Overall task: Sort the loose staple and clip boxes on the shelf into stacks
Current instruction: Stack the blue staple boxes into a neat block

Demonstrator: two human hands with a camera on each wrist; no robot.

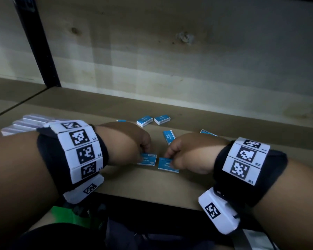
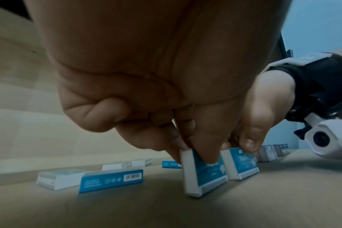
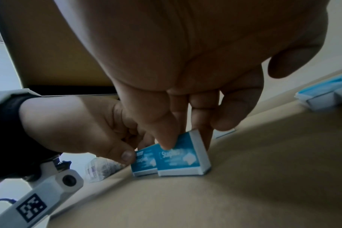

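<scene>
Two blue and white staple boxes sit side by side near the shelf's front edge. My left hand (image 1: 143, 156) pinches the left box (image 1: 149, 160) between thumb and fingers; the left wrist view shows that hand (image 2: 195, 154) tipping the box (image 2: 203, 171) up on one edge. My right hand (image 1: 170, 159) pinches the right box (image 1: 166, 166), which the right wrist view shows as a box (image 3: 184, 158) likewise tilted on its edge under the hand (image 3: 185, 141). The two boxes nearly touch.
More staple boxes lie loose behind my hands: a pair (image 1: 144, 120) (image 1: 162, 120) farther back, one (image 1: 169, 136) between the hands, one (image 1: 208, 132) behind the right wrist. Clear clip boxes (image 1: 25, 123) sit in a row at the left. The wooden back wall (image 1: 170, 69) closes the shelf.
</scene>
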